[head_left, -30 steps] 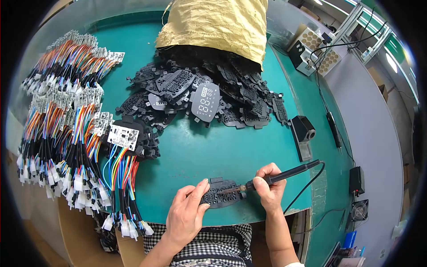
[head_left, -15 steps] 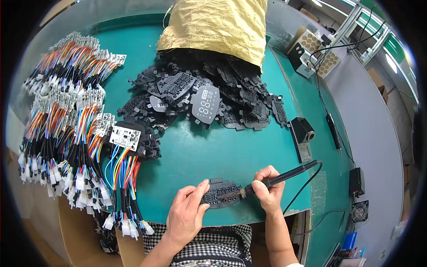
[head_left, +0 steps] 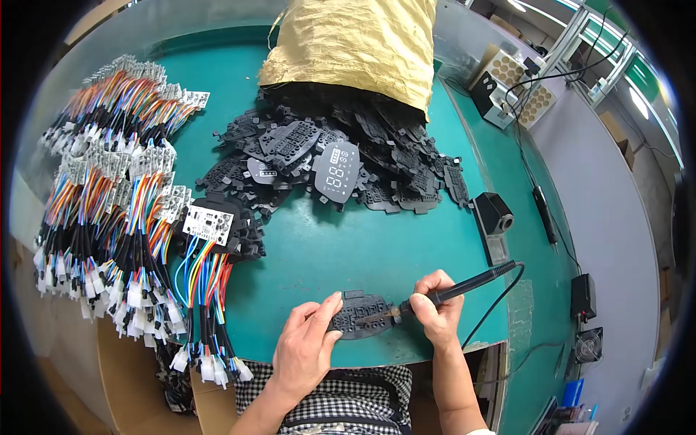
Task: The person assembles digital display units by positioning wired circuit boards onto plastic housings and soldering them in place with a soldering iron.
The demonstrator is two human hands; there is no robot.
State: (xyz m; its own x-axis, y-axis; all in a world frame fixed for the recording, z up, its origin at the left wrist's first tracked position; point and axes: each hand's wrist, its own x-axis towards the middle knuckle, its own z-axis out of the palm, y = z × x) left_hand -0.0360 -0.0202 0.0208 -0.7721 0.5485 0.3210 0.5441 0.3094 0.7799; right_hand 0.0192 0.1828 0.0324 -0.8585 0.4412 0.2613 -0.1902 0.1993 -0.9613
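Observation:
Near the front edge of the green table lies a dark plastic panel (head_left: 362, 315), its ribbed side facing up. My left hand (head_left: 303, 348) grips the panel's left end between thumb and fingers. A black soldering iron (head_left: 471, 283) is held in my right hand (head_left: 438, 310), its metal tip pointing left over the panel; whether the tip touches it I cannot tell. The iron's cable loops down at the right. Beyond my hands, similar dark panels (head_left: 290, 141) are heaped at the mouth of a yellow woven sack (head_left: 351, 51).
Bundles of coloured wires with white connectors (head_left: 130, 239) cover the left side. A white circuit board (head_left: 209, 224) rests on dark panels beside them. At the right stand a black iron holder (head_left: 494, 216), a power adapter (head_left: 583, 296) and a small fan (head_left: 588, 344).
The iron's tip has shifted left and slightly down over the panel since the earliest frame. My left hand stays on the panel's end. The background has shifted slightly in view.

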